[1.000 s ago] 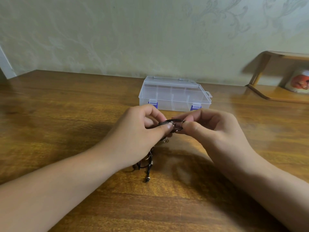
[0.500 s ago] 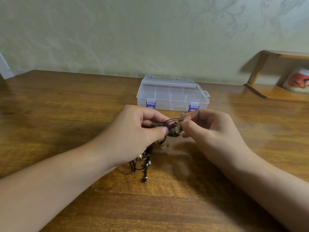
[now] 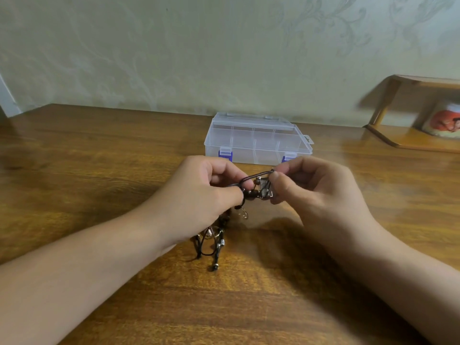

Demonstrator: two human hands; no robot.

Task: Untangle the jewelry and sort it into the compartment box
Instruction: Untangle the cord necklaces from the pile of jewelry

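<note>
Head camera looks forward and down (close) over the table (image 3: 74, 170).

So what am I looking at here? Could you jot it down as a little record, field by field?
activity: untangling corded jewelry
left hand: pinches the dark cords
right hand: pinches a cord loop beside a small metal charm
jewelry tangle: held between both hands, loose ends trailing onto the table
compartment box: clear plastic, lid closed, behind the hands
box contents: none visible
side shelf: wooden, far right, with a blurred cup under it
</note>
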